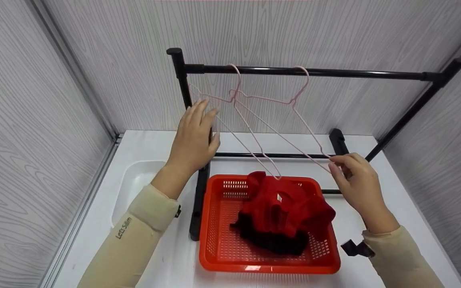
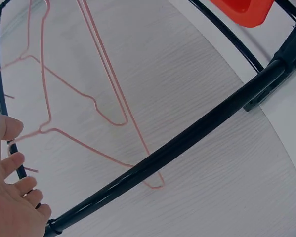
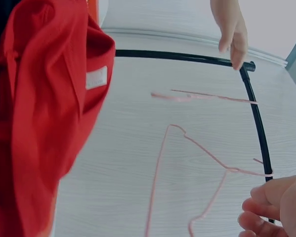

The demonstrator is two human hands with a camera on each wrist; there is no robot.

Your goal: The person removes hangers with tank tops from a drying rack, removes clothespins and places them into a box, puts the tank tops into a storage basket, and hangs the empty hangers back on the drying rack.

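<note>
Two thin pink wire hangers hang by their hooks from a black rail (image 1: 358, 73). My left hand (image 1: 193, 134) is raised beside the rack's left post, its fingers extended and slightly bent, overlapping the shoulder of the left hanger (image 1: 239, 80) in the head view. Nothing shows in its grasp in the left wrist view. At the lower right end of the right hanger (image 1: 307, 82), my right hand (image 1: 356, 184) has thumb and fingers loosely bent. In the right wrist view, that hanger's wire (image 3: 204, 150) passes apart from the fingertips.
Below the hangers, an orange-red plastic basket (image 1: 270, 269) holds a bunched red garment (image 1: 268, 200) with a small white label, over a black cloth (image 1: 272, 242). A white tray (image 1: 128, 180) lies at the left. Patterned panels (image 1: 294, 32) enclose the white table.
</note>
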